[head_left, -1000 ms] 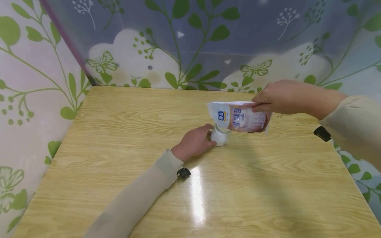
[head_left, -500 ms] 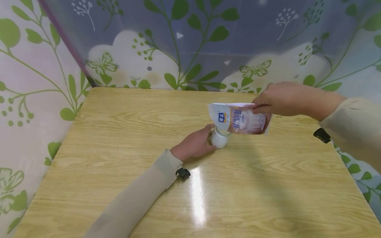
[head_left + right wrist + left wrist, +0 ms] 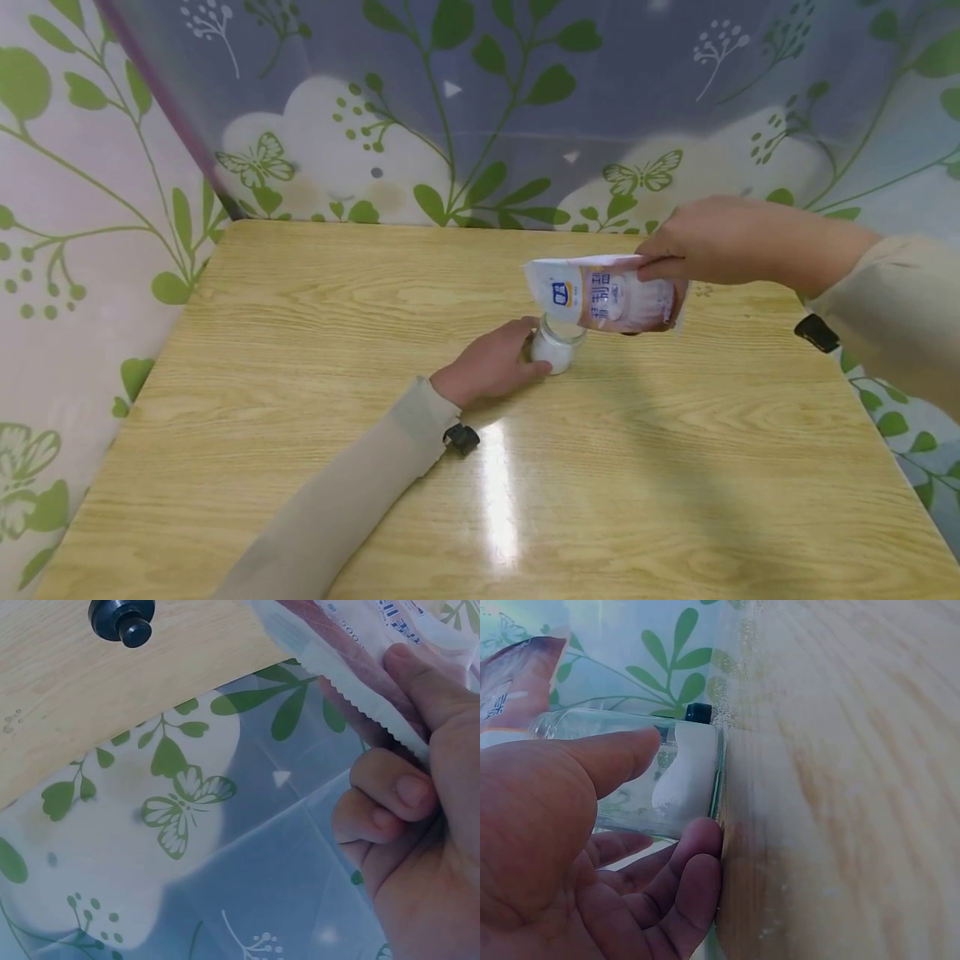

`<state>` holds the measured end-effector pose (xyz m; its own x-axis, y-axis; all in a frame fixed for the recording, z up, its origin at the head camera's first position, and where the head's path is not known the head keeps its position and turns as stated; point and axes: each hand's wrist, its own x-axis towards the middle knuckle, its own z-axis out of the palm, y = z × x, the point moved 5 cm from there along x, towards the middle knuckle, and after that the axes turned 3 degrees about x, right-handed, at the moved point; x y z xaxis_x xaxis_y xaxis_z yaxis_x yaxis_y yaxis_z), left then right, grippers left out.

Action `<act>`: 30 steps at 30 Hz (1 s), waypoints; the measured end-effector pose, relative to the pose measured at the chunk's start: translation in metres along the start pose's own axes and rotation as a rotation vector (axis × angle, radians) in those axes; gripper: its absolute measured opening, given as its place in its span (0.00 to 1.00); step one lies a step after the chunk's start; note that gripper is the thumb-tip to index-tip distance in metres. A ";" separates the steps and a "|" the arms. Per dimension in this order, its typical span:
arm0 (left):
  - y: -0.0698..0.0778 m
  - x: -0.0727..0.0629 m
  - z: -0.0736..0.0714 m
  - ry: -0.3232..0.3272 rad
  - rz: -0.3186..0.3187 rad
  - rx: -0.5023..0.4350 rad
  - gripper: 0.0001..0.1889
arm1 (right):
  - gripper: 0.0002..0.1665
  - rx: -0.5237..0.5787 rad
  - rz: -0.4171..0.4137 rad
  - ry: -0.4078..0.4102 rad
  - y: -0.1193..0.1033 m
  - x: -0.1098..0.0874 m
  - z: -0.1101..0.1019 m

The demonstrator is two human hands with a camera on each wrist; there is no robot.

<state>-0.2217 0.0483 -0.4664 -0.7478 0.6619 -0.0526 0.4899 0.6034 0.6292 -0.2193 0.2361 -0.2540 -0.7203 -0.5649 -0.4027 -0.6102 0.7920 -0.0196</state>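
A small clear glass jar (image 3: 555,346) stands upright on the table, partly filled with white salt (image 3: 690,772). My left hand (image 3: 491,364) holds the jar from its left side, thumb along the near side. My right hand (image 3: 697,242) pinches the end of a printed salt bag (image 3: 600,296) between thumb and curled fingers. The bag hangs tilted, its left end over the jar's mouth. Its opening is hidden in the head view, and I cannot tell whether salt is flowing. In the right wrist view my right hand (image 3: 420,802) grips the bag's crimped edge.
A black knobbed piece (image 3: 124,619), perhaps a lid, lies on the wood-grain table (image 3: 375,275). White specks (image 3: 769,930) lie on the tabletop by the jar. A leaf-patterned cloth wall (image 3: 510,108) rises behind the table's back edge.
The right hand and the bag have risen slightly over the last half second, so more of the jar's rim shows. The left hand stays at the jar.
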 end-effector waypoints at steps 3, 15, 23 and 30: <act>0.000 0.000 0.000 0.006 0.000 0.011 0.37 | 0.08 -0.012 -0.002 -0.014 -0.002 0.002 -0.003; 0.000 0.001 0.000 0.008 0.005 0.028 0.36 | 0.09 -0.051 0.013 -0.049 -0.004 0.004 -0.010; 0.002 0.001 0.000 0.010 0.009 0.045 0.36 | 0.10 -0.053 0.025 -0.045 -0.004 0.001 -0.010; 0.000 0.001 0.000 0.015 0.007 0.033 0.35 | 0.08 -0.054 0.017 -0.016 -0.005 0.000 -0.011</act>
<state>-0.2219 0.0489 -0.4660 -0.7510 0.6593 -0.0362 0.5095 0.6135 0.6034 -0.2198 0.2292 -0.2437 -0.7255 -0.5477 -0.4168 -0.6155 0.7873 0.0367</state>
